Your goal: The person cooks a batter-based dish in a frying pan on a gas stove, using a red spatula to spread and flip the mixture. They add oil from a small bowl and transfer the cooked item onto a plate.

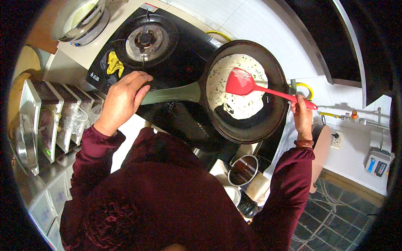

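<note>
A dark wok with a long green handle sits on the right part of the black gas stove. A pale pancake-like sheet of batter flecked with green bits covers much of its bottom. My right hand grips the end of a red spatula, whose blade rests flat on the batter's upper surface. At the handle's left end is my left hand, its fingers bent over and beside the tip; whether they close around it cannot be told.
Left of the wok is a second gas burner, with a yellow and grey cloth near it. A metal pot stands at the upper left above a slatted rack. Containers sit below the wok, near my body.
</note>
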The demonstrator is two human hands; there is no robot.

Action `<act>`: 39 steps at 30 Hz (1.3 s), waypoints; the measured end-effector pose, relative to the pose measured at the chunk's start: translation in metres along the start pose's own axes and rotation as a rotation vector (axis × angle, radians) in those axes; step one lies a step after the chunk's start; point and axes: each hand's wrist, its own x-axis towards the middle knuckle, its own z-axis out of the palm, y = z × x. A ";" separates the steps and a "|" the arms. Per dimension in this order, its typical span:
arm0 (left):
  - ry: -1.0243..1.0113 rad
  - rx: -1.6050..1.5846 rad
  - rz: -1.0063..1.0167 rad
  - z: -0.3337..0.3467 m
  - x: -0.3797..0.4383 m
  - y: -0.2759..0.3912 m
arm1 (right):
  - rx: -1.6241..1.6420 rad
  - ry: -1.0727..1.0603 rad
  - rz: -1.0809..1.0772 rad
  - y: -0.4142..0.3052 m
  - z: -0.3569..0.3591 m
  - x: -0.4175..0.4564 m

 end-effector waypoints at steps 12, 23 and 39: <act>0.063 -0.023 0.029 0.002 0.000 -0.006 | 0.065 0.074 -0.069 -0.025 0.009 -0.028; -0.064 -0.088 -0.004 -0.001 -0.001 -0.009 | 0.136 0.178 0.022 0.022 0.024 -0.105; -0.052 -0.105 0.158 0.000 0.000 -0.019 | 0.130 0.248 -0.106 0.002 0.065 -0.137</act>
